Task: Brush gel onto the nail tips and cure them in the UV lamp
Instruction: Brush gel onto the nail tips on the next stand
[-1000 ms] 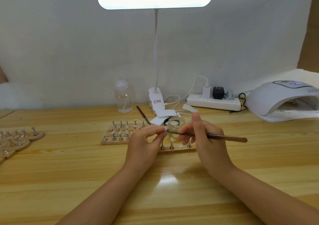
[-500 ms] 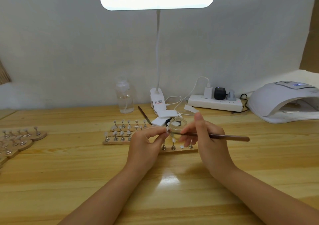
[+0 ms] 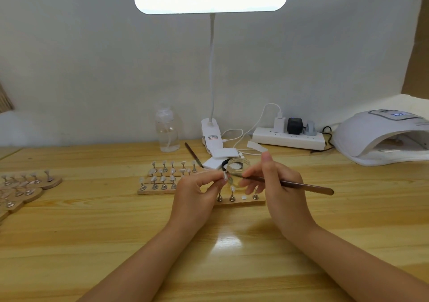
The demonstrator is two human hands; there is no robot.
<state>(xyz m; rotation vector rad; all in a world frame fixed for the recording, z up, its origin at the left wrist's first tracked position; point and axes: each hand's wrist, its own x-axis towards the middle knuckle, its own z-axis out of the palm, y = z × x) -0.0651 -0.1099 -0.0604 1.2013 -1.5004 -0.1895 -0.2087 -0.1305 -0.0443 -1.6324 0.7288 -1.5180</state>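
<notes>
Nothing much has moved; both hands stay close together over the table. Left hand pinches a nail tip. Right hand grips the brush, bristles touching that tip. Behind sits the jar. Far right, the UV lamp; its screen is too blurry to read.

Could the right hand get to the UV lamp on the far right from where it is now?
Probably yes: the right hand has bare table between it and the UV lamp, whose opening faces the person. But it holds the brush.
</notes>
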